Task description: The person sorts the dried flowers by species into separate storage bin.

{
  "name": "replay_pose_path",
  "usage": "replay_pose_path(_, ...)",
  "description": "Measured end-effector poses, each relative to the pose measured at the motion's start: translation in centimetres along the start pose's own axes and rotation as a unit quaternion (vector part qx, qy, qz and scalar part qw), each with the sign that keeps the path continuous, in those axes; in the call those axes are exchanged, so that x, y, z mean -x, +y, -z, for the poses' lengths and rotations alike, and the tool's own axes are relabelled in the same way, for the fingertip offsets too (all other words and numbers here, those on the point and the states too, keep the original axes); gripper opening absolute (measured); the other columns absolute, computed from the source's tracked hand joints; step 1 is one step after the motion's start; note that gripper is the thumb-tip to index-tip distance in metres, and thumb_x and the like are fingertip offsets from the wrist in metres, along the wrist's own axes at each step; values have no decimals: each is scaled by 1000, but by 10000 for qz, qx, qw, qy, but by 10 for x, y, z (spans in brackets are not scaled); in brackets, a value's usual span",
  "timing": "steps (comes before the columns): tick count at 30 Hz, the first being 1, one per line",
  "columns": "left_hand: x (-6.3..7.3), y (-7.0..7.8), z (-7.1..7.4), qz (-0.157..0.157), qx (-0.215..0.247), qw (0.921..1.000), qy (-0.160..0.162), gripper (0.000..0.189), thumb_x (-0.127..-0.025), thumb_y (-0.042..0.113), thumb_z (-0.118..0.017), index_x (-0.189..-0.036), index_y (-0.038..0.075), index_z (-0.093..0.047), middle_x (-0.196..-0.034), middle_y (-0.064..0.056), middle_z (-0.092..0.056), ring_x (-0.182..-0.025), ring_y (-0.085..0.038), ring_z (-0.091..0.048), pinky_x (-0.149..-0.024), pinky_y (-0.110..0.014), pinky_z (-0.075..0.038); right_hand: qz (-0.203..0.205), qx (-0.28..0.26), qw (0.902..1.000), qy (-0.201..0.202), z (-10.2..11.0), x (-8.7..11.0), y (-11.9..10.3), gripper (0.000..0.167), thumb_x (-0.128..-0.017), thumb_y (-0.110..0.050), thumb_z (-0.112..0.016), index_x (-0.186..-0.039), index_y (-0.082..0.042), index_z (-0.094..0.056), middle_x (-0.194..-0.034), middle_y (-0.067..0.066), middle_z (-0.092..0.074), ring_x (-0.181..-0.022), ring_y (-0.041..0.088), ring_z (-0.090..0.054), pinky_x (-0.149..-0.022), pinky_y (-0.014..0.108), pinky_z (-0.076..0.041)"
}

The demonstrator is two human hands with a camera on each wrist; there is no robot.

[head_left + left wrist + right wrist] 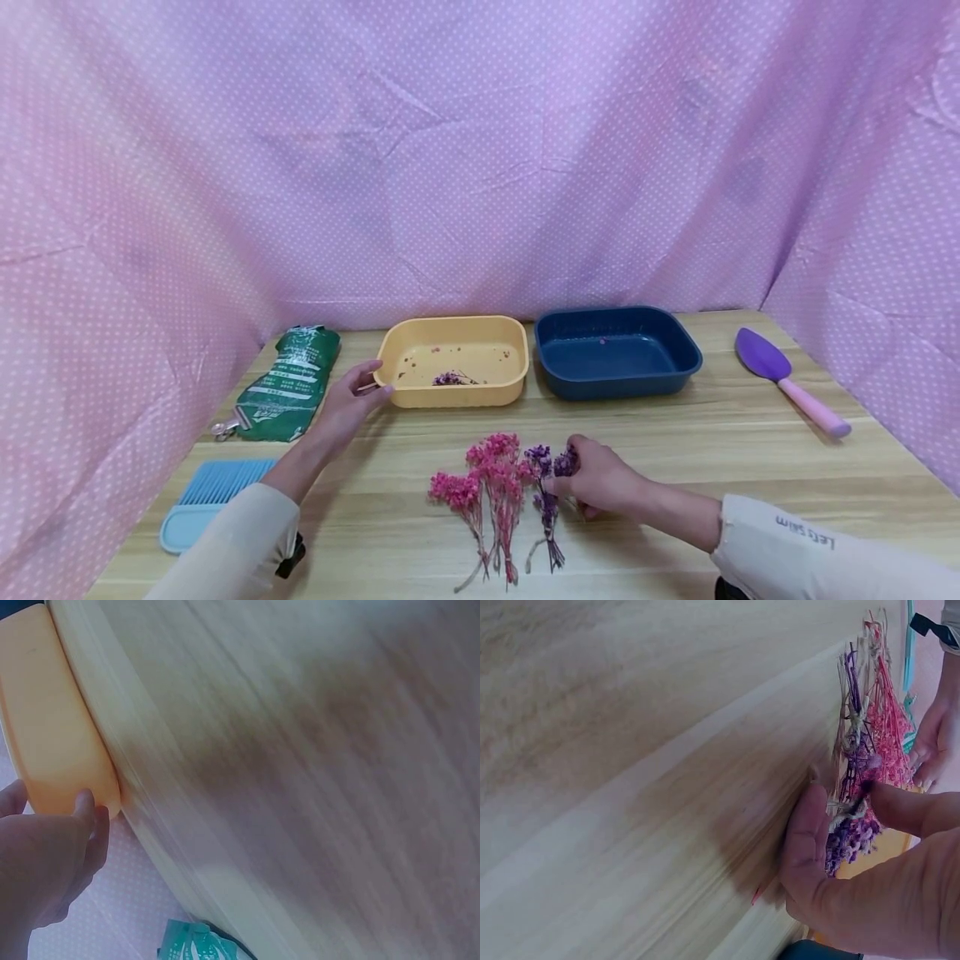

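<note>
My left hand (354, 402) rests against the left end of a yellow tub (450, 398), its fingers and thumb spread at the corner. The left wrist view shows these fingertips (84, 801) right at the tub's outer wall. Inside lie a purple sprig (450, 379) and small petals. With thumb and fingers, my right hand (600, 477) pinches a small sprig of purple dried flowers (865, 789) low over the wooden table. Beside it lies a purple dried flower bunch (548, 508) with tied stems. Pink dried flower bunches (498, 483) lie just left of that.
A dark blue tub (618, 387) with a pink petal stands right of the yellow one. A purple spatula with pink handle (813, 407) lies far right. At left are a green packet (288, 392), a metal clip (231, 423) and a light blue brush (213, 500). Polka-dot cloth (480, 167) hangs behind.
</note>
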State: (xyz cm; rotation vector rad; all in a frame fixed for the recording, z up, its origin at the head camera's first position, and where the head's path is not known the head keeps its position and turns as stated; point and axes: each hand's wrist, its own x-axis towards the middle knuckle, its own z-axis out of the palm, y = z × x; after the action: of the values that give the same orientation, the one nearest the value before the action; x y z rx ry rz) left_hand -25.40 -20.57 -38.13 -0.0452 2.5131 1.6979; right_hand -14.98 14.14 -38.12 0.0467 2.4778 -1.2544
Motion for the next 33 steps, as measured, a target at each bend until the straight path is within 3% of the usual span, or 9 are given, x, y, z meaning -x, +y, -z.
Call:
replay_pose_path(1, 0, 0, 0, 3, 7, 10000, 0, 62, -96, 20, -60, -149, 11, -31, -144, -20, -38, -132, -34, -41, -107, -43, -40, 73, 16, 10000, 2, 0, 1, 1, 62, -82, -12, -76, -130, 7, -43, -70, 11, -56, -49, 19, -54, -46, 33, -51)
replay_pose_path(5, 0, 1, 0, 7, 30, 10000, 1, 61, -96, 19, -60, -150, 12, -31, -145, -20, -38, -133, -34, -40, -107, -43, -39, 655, 305, 9973, 160, 1, 2, 4, 35, -74, 9, -72, -102, 3, -50, -73, 10, -53, -52, 19, -54, -44, 30, -48)
replay_pose_path(8, 1, 2, 0, -16, 54, 10000, -7, 62, -96, 19, -60, -150, 11, -30, -145, -21, -38, -133, -34, -40, -108, -43, -39, 1009, 457, 9934, 302, 3, 2, 8, 31, -67, 18, -64, -88, 0, -49, -70, 9, -49, -53, 17, -52, -43, 27, -45)
replay_pose_path(12, 1, 2, 0, 1, 72, 10000, 10, 62, -96, 19, -60, -150, 11, -30, -145, -21, -37, -133, -34, -40, -108, -44, -38, 980, 26, 9948, 280, 9, 2, 13, 43, -67, 21, -59, -108, 8, -56, -69, 8, -51, -52, 17, -54, -45, 28, -49)
replay_pose_path(16, 0, 2, 0, 11, 24, 10000, 18, 62, -96, 19, -60, -150, 11, -30, -145, -21, -38, -132, -34, -40, -108, -44, -39, 727, -712, 9945, 234, 19, 2, 17, 56, -71, 21, -63, -125, 17, -51, -74, 9, -57, -58, 18, -58, -52, 32, -54)
replay_pose_path(25, 0, 1, 1, -53, 46, 10000, 8, 61, -96, 18, -59, -150, 9, -30, -145, -21, -38, -132, -34, -41, -108, -43, -39, 952, -1329, 9865, 122, 36, 5, 19, 51, -76, 19, -61, -125, 18, -50, -78, 12, -63, -60, 18, -57, -52, 28, -51)
replay_pose_path(30, -1, 0, 0, -51, 35, 10000, 18, 62, -96, 18, -60, -150, 10, -30, -145, -21, -38, -132, -34, -41, -107, -43, -39, 709, -1368, 9877, 271, 33, 5, 7, 52, -75, 19, -60, -127, 13, -53, -81, 12, -62, -66, 18, -60, -54, 27, -51)
replay_pose_path(33, 0, 0, 0, -22, 7, 10000, 37, 62, -96, 19, -60, -150, 10, -30, -145, -21, -38, -132, -34, -41, -107, -43, -40, 837, -1367, 9867, 263, 33, 3, -6, 51, -78, 18, -60, -129, 11, -53, -83, 13, -62, -72, 18, -63, -60, 30, -56)
